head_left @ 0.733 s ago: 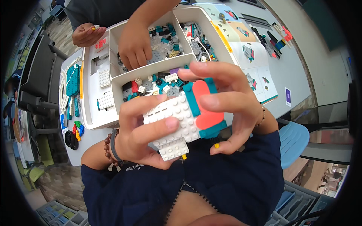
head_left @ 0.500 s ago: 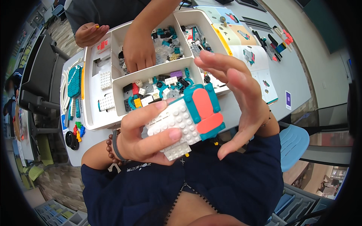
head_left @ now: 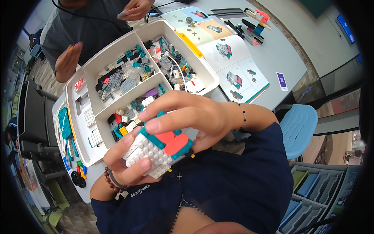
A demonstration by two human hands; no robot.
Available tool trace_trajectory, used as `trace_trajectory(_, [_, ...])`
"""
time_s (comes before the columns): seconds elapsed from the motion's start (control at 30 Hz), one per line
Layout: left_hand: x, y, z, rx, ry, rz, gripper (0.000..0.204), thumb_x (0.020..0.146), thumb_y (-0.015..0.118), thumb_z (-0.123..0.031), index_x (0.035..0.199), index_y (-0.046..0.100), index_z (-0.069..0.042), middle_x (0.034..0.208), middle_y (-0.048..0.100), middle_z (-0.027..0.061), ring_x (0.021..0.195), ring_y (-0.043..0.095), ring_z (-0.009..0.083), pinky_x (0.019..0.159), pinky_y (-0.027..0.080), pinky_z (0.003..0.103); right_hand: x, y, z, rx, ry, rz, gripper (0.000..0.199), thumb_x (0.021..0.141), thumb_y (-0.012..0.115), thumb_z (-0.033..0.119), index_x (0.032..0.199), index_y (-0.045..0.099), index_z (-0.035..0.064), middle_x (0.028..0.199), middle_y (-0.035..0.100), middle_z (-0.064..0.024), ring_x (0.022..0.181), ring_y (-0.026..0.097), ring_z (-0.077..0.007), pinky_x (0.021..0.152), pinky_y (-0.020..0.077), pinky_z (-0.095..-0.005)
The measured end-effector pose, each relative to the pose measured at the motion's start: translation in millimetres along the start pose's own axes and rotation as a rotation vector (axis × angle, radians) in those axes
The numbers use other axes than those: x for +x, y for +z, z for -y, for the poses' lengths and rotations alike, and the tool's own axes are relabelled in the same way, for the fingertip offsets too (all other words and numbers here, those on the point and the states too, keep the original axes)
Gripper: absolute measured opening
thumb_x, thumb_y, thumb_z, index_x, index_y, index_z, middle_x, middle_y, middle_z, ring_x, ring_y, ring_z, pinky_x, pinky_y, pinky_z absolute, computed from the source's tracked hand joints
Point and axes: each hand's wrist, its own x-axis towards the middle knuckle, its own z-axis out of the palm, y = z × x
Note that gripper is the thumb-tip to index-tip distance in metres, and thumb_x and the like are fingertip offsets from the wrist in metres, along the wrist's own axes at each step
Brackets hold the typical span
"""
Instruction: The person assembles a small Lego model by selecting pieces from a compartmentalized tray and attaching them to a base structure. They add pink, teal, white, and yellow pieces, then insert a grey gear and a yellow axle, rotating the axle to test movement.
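Above my lap I hold a building-brick model (head_left: 146, 151), with white studded plates at one end and teal bricks with two coral rounded pieces at the other. My left hand (head_left: 124, 165) is closed round the white end, its thumb on the studs. Over the teal end reaches my right hand (head_left: 191, 113), fingertips pressed on the upper edge and thumb side behind it. Part of the teal and coral end is hidden under those fingers. A small yellow piece shows below the model.
Beyond the model stands a white sorting box (head_left: 91, 70) full of loose bricks. An instruction booklet (head_left: 249, 74) lies open to its right. Across the table are a co-worker's hands, one (head_left: 69, 62) beside the box. Teal plates (head_left: 65, 121) lie left; a blue chair (head_left: 300, 128) stands right.
My right hand has come in from the right, from spread fingers to gripping the model's teal end. The co-worker's hand has left the box. The view has shifted.
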Motion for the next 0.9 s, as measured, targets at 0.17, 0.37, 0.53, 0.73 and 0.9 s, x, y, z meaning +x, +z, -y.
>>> trace_trajectory(0.17, [-6.7,0.0,6.1,-0.032,0.016,0.034,0.061,0.077,0.07,-0.037,0.126,0.039,-0.017,0.124,0.031,0.0197,0.109,0.049,0.0399,0.09,0.048,0.044,-3.7,4.3,2.5,0.064,0.036,-0.031,0.061,0.066,0.078,0.008,0.121,0.05,0.0049,0.112,0.048,-0.0158,0.099,0.053,-0.0293,0.082,0.0458,-0.0357])
trace_trajectory(0.37, [-1.9,3.1,0.8,-0.162,-0.151,0.017,0.089,0.067,0.079,-0.032,0.134,0.023,-0.016,0.125,0.03,0.019,0.113,0.047,0.0353,0.092,0.046,0.043,-4.4,4.0,-1.7,0.096,0.008,-0.093,0.058,0.065,0.078,0.006,0.118,0.055,0.0082,0.114,0.047,-0.0166,0.1,0.052,-0.0273,0.079,0.0462,-0.0328])
trace_trajectory(0.53, [1.8,6.6,-8.7,-0.211,-0.332,0.048,0.11,0.06,0.085,-0.026,0.138,0.008,-0.012,0.125,0.031,0.0185,0.113,0.048,0.0314,0.09,0.046,0.04,-5.6,0.6,0.9,0.126,0.062,-0.129,0.058,0.062,0.08,0.008,0.115,0.058,0.0084,0.116,0.045,-0.0175,0.099,0.052,-0.0272,0.079,0.0466,-0.0326])
trace_trajectory(0.73, [-16.4,-2.2,1.1,-0.792,-0.415,0.144,0.119,0.059,0.085,-0.023,0.14,-0.002,-0.009,0.135,0.026,0.0221,0.121,0.041,0.033,0.092,0.043,0.042,-6.6,2.2,0.0,0.136,0.06,-0.141,0.057,0.061,0.08,0.009,0.114,0.058,0.0082,0.117,0.045,-0.0178,0.096,0.053,-0.0269,0.078,0.0463,-0.0321])
trace_trajectory(0.9, [-10.2,-0.7,-12.4,-1.334,-0.938,-0.083,0.102,0.066,0.078,-0.03,0.137,0.009,-0.008,0.132,0.032,0.0194,0.119,0.042,0.0309,0.094,0.042,0.045,-9.2,5.7,-1.3,0.124,0.086,-0.11,0.055,0.063,0.078,0.01,0.114,0.057,0.0079,0.116,0.046,-0.0176,0.097,0.053,-0.0282,0.08,0.0451,-0.0333])
